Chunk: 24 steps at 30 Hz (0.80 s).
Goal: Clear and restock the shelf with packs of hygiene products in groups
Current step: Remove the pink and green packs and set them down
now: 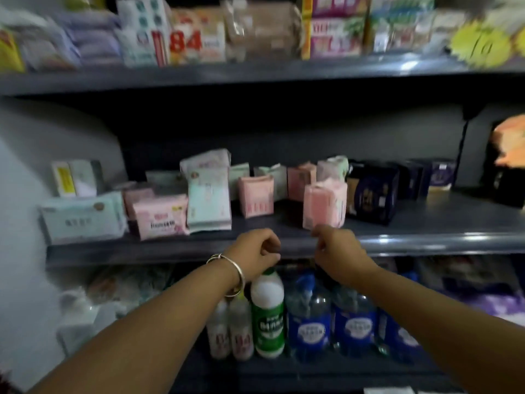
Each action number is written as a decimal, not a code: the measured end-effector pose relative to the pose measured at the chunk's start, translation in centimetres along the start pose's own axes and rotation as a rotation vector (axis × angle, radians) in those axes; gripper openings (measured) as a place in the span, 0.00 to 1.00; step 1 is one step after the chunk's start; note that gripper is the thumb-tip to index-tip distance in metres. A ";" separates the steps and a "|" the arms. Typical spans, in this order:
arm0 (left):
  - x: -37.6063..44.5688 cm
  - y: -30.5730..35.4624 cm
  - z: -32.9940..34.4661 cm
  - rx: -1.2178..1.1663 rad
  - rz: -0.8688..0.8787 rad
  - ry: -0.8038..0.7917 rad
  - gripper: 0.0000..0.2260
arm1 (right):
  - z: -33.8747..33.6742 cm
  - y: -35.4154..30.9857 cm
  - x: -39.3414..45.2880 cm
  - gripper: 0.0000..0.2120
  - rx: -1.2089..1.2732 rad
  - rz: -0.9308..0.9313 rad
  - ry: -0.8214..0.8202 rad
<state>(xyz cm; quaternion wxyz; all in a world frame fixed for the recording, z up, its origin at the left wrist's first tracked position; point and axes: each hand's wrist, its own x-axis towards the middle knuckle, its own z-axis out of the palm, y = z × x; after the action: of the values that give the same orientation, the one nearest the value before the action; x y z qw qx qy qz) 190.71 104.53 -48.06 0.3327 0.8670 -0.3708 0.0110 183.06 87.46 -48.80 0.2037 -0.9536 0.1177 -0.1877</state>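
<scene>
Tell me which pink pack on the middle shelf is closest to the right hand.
The upright pink pack at the shelf's front edge, just above the right hand. The other pink packs sit farther left or behind it.

Motion blur smears the packs on the top shelf (255, 72), so little of their print reads apart from a red "84". The yellow tag (480, 44) at upper right is blurred and cut by the edge. An orange pack (510, 140) runs off the right side. The goods left of the bottles (309, 317) on the bottom shelf are a pale smear. The left hand (255, 251) covers the green bottle's cap. Both forearms leave the lower edge.
</scene>
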 end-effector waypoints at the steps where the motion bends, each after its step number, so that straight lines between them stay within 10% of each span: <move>1: 0.8 0.3 -1.2 0.010 0.010 0.021 0.09 | -0.9 -0.8 1.2 0.20 0.010 -0.003 0.025; 12: 11.3 -1.7 -6.5 0.162 0.055 0.134 0.15 | -2.3 -4.5 14.4 0.12 -0.089 -0.153 0.137; 24: 23.1 -4.1 -9.6 0.359 -0.006 0.078 0.23 | -0.6 -4.6 26.5 0.27 -0.345 -0.043 -0.049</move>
<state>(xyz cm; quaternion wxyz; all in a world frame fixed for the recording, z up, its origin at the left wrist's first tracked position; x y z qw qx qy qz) 212.30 97.58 -36.81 0.1870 0.9124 -0.3470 0.1098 207.37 83.36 -38.05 0.0358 -0.9810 0.1230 -0.1456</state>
